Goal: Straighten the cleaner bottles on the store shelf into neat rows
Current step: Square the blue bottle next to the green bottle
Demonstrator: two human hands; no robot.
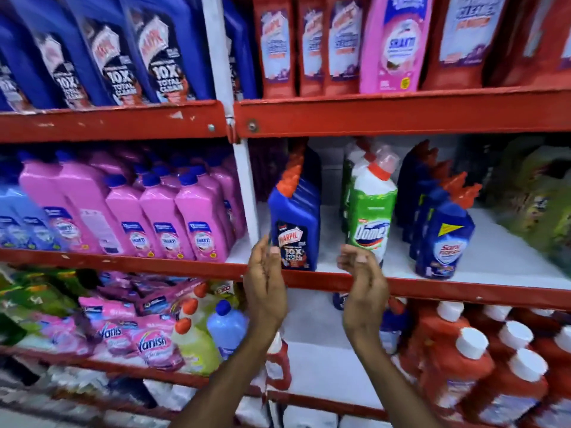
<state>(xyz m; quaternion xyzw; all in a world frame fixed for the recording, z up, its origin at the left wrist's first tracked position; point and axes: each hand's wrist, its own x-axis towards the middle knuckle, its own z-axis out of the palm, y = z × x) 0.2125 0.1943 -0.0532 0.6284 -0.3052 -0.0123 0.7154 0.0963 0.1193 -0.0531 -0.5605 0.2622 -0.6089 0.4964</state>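
Observation:
On the middle shelf [401, 287] a blue Harpic bottle [298, 223] with an orange cap stands at the front, with more of its kind in a row behind it. To its right stands a green and white Domex bottle [372, 217], also fronting a row. Further right is a row of blue Sani Fresh bottles [443, 239]. My left hand [265, 285] is raised in front of the shelf edge, fingers apart, just left of the Harpic bottle's base. Open and slightly curled, my right hand [363, 282] is at the Domex bottle's base. Neither hand holds anything.
Pink Shakti bottles [182, 223] fill the shelf to the left beyond a white upright [247, 193]. Large blue and red bottles stand on the shelf above. Below are Vanish pouches [151, 344], a light blue bottle [227, 329] and red bottles with white caps [469, 366].

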